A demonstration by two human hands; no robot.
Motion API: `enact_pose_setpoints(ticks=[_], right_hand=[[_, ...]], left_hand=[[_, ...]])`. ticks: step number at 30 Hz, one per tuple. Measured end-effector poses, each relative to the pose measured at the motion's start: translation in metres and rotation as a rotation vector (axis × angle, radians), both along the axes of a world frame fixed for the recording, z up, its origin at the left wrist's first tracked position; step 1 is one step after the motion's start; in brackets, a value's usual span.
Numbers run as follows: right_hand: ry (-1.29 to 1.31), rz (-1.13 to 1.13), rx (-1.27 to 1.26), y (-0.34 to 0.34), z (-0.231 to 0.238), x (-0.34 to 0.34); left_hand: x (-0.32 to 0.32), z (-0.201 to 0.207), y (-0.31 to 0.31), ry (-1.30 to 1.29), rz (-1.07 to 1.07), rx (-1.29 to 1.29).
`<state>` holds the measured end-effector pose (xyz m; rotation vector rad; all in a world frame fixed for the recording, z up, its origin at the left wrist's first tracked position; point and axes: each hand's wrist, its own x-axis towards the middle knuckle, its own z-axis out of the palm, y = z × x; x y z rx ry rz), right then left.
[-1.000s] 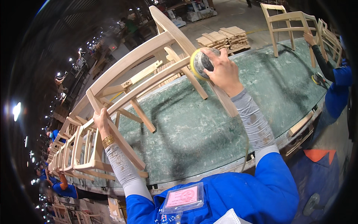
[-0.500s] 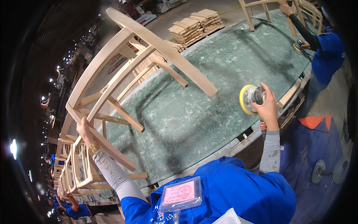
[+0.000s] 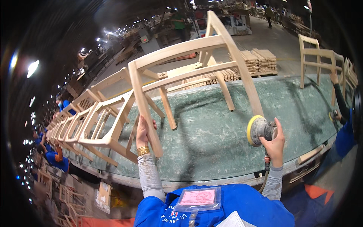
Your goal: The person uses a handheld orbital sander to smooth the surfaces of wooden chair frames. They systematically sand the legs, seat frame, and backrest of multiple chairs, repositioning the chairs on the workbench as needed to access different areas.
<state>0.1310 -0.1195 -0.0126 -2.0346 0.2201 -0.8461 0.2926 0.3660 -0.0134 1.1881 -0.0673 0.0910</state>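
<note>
A pale wooden chair frame [image 3: 180,50] stands tilted on the green tabletop [image 3: 211,151]. My left hand [image 3: 142,132] is wrapped round its near left leg, low down, with a gold bracelet at the wrist. In my right hand [image 3: 276,145] is a round sander [image 3: 261,130] with a yellow pad edge, its hose trailing down beside my forearm. The pad is held upright on its edge, close to the lower end of the chair's right leg; I cannot tell if they touch.
A long row of wooden chair frames [image 3: 96,117] runs off to the left. Stacked wood pieces [image 3: 261,62] lie beyond the table's far edge. At the right, a person in blue [image 3: 346,132] works by another chair [image 3: 315,51]. More people are at the far left.
The chair frame has turned from a steep slant to a more level stance. My left hand has shifted from its upper corner to lower on the leg. The sander is now near the right leg.
</note>
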Motion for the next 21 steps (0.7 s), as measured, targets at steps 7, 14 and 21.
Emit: enact_pose_setpoints(ticks=[7,14,21], right_hand=[[-0.101,0.257,-0.080,0.075,0.031,0.035],[-0.274,0.359,-0.286,0.173,0.102,0.080],[-0.022,0.403,-0.341,0.203,0.039,0.081]], left_hand=[[0.000,-0.007,-0.003,-0.025,-0.140,-0.165],[0.000,-0.016,0.000,-0.160,-0.276,-0.397],[0.015,-0.018,0.003,-0.168,-0.354,-0.492]])
